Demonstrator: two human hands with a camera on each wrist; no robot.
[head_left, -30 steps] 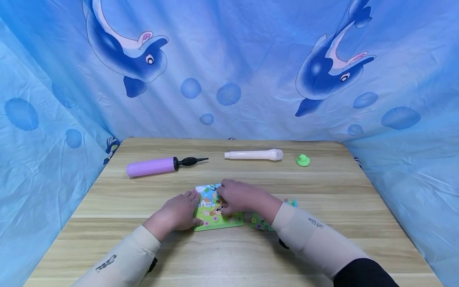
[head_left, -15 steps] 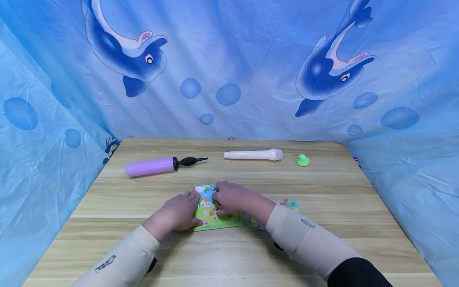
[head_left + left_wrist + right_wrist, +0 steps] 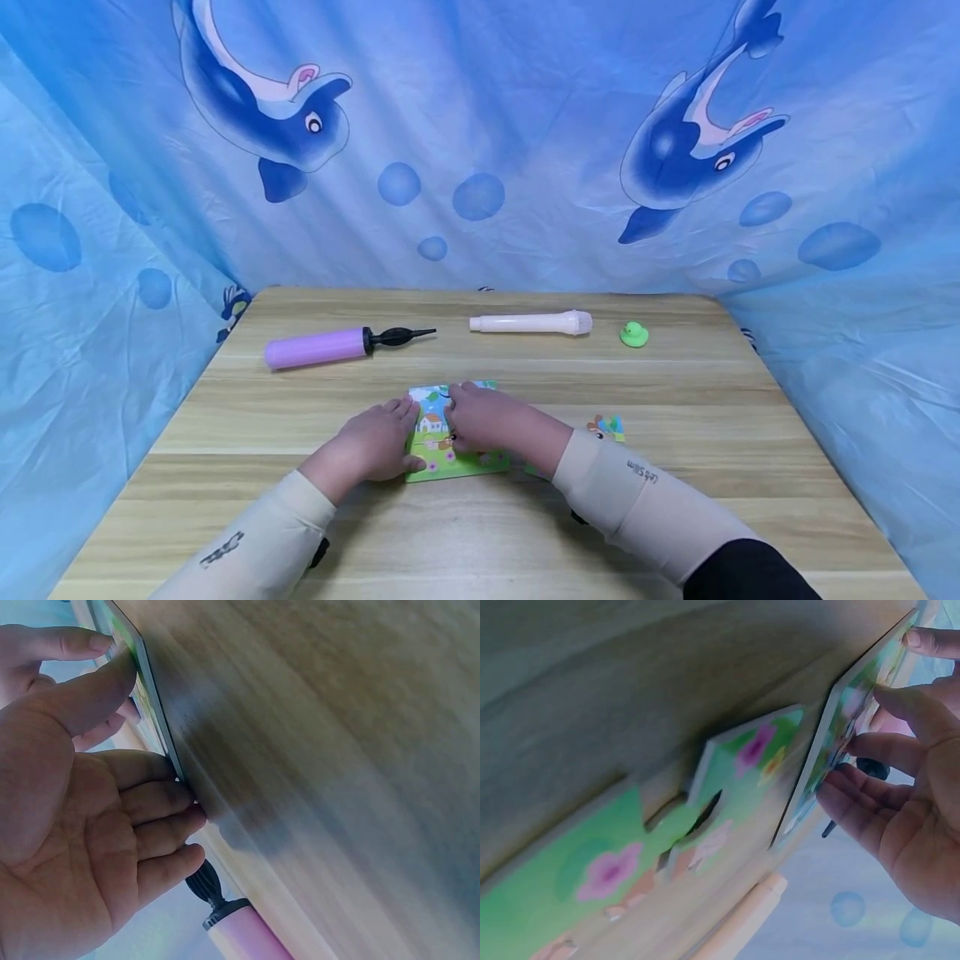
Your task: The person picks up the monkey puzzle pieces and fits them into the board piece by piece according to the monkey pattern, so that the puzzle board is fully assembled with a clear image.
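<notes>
Head view shows the puzzle board (image 3: pixel 434 435) at six o'clock, the left hand (image 3: pixel 379 442), fingers straight, against its nine-o'clock edge; slack bracing could let it slide under the right hand (image 3: pixel 482 420), whose hold I cannot tell.

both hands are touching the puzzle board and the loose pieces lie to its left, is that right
Not quite: the loose pieces lie to the right of the puzzle board, as the head view shows. The left hand and right hand do touch it.
</notes>
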